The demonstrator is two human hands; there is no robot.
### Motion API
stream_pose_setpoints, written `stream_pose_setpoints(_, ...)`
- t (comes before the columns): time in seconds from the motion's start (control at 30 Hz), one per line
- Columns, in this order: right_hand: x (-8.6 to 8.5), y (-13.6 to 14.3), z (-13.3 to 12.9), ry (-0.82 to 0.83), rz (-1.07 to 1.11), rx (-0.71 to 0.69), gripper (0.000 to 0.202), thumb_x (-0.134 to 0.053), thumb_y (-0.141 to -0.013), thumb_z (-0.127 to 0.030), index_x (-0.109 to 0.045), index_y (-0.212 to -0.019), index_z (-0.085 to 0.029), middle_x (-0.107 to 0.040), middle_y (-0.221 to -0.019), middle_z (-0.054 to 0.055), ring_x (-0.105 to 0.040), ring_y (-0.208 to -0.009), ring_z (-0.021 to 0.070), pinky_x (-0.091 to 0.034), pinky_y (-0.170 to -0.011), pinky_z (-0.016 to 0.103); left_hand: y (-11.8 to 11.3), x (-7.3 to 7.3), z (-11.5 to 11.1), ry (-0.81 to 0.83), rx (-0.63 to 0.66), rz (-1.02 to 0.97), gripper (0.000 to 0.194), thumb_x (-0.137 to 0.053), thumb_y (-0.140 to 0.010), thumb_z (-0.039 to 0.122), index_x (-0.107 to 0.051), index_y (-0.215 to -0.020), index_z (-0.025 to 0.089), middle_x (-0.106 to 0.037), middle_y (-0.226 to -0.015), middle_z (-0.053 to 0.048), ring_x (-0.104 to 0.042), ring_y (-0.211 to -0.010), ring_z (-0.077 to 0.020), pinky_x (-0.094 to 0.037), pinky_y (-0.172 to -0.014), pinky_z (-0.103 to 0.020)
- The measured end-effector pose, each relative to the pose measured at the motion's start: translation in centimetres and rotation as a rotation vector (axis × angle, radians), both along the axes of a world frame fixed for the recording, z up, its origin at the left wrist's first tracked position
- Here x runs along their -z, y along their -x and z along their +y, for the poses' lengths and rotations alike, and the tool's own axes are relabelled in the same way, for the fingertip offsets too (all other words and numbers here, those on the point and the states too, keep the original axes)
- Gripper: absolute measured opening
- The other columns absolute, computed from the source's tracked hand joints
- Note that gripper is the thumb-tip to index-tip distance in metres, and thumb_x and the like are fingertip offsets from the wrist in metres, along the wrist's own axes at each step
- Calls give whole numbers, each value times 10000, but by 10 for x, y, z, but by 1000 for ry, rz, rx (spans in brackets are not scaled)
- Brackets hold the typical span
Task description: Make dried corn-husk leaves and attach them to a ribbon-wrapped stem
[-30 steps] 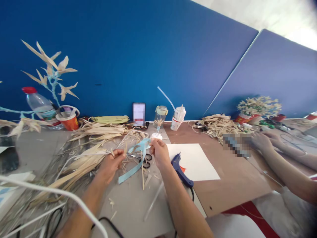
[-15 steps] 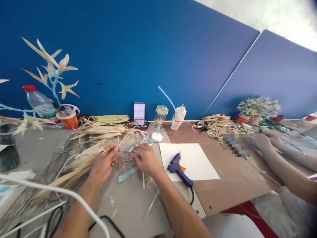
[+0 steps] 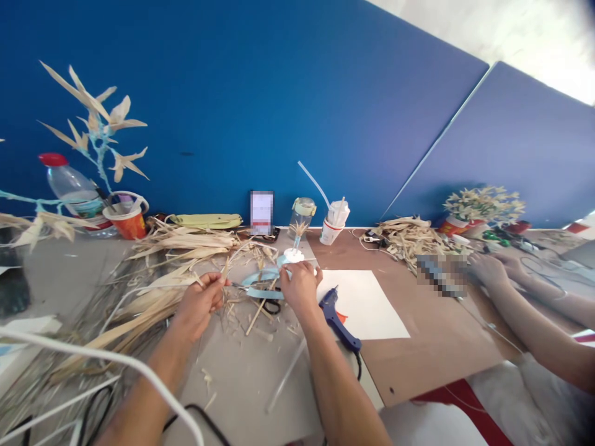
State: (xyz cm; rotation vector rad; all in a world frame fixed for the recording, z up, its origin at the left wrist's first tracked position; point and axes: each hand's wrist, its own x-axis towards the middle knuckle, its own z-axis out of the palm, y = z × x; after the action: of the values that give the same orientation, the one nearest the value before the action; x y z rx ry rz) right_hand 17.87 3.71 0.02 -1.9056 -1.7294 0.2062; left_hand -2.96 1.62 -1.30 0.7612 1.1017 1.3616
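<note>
From the head camera, the left hand (image 3: 202, 300) has its fingers curled in and thumb and fingertips pinched tight on one small piece of husk (image 3: 225, 270). The right hand (image 3: 300, 286) is pinched too, thumb and finger close together, and it's got the blue ribbon (image 3: 264, 293). That ribbon loops across the tabletop (image 3: 242, 384) between the two hands, with one pair of scissors (image 3: 272, 306) partly under it and some scraps scattered about.

Just past the right hand there's one husk flower (image 3: 298, 230) standing upright in a round white base (image 3: 294, 254), with one clear jar (image 3: 303, 214) behind it. One phone (image 3: 261, 212) is propped near the blue wall (image 3: 232, 111).

To the right, one glue gun (image 3: 338, 319) lies partly over one white sheet (image 3: 376, 310). Further back I count one white cup (image 3: 329, 233) with a straw poking up. There are two big heaps of husks, one by the left arm (image 3: 186, 244), one at the back right (image 3: 409, 238). Far left: one red-capped bottle (image 3: 69, 186) beside one red cup (image 3: 130, 224). A co-worker's two hands (image 3: 488, 269) are at the right, near a blurred-out patch, so can't tell what they're touching.
</note>
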Motion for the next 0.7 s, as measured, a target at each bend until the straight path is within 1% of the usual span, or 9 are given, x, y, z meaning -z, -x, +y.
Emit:
stream_pose_setpoints(0.07,-5,0,-2,-73,56,-120,267,-476,-904,-253,-729,-967,-192,-724,-980,101,-588,-1039,240,-330,-995,404,-1,1,0,6,7,9,372,-814,-582,331,-555,-784,158,-656,-668,22,-281,-338,13,-226,-356,-149)
stream_pose_setpoints(0.13,-9,1,-6,-126,89,-342,269,-492,-903,-258,-708,-1048,-190,-714,-1000,92,-592,-1000,208,-382,-947,330,-1,2,0,16,18,17,375,-812,-579,329,-551,-789,160,-658,-675,19,-282,-340,12,-222,-355,-148)
stream_pose_setpoints(0.23,-8,5,-12,-66,-12,-645,336,-644,-804,-333,-686,-1120,-225,-680,-1090,71,-518,-1113,236,-357,-999,359,-1,3,1,18,29,21,368,-804,-587,322,-551,-800,161,-661,-683,16,-291,-345,9,-224,-358,-147)
stream_pose_setpoints(0.3,-4,7,-14,36,-129,-695,387,-706,-734,-333,-696,-1104,-221,-645,-1162,86,-451,-1186,276,-325,-1027,413,-1,4,1,8,29,21,358,-798,-597,319,-551,-802,161,-658,-684,20,-289,-344,11,-224,-359,-146)
stream_pose_setpoints(0.37,0,8,-13,116,-204,-667,303,-690,-733,-277,-722,-1023,-195,-632,-1173,104,-430,-1201,285,-313,-1025,422,-1,4,1,6,29,25,349,-794,-603,319,-551,-797,161,-652,-678,22,-284,-340,12,-215,-356,-148)
stream_pose_setpoints(0.43,4,9,-9,154,-223,-629,188,-626,-769,-204,-733,-920,-175,-654,-1102,103,-467,-1151,259,-331,-995,382,-1,4,1,12,26,30,343,-794,-603,317,-553,-791,160,-645,-668,24,-278,-335,11,-205,-353,-151)
stream_pose_setpoints(0.53,8,7,-3,141,-239,-537,194,-531,-818,-147,-722,-851,-154,-676,-986,109,-521,-1048,234,-357,-931,337,-2,4,1,17,24,29,342,-801,-593,310,-558,-780,158,-638,-663,24,-271,-336,12,-210,-356,-156)
stream_pose_setpoints(0.6,8,6,0,103,-245,-428,226,-490,-850,-152,-716,-861,-151,-679,-959,116,-536,-1016,236,-352,-924,343,-2,4,1,16,25,26,349,-808,-584,310,-562,-778,157,-635,-663,24,-267,-339,12,-214,-358,-158)
stream_pose_setpoints(0.7,3,0,2,29,-205,-172,243,-475,-886,-208,-709,-932,-159,-672,-1010,127,-531,-1039,259,-319,-969,390,-2,4,1,11,18,31,357,-811,-579,324,-564,-776,157,-627,-653,28,-268,-342,8,-208,-359,-159)
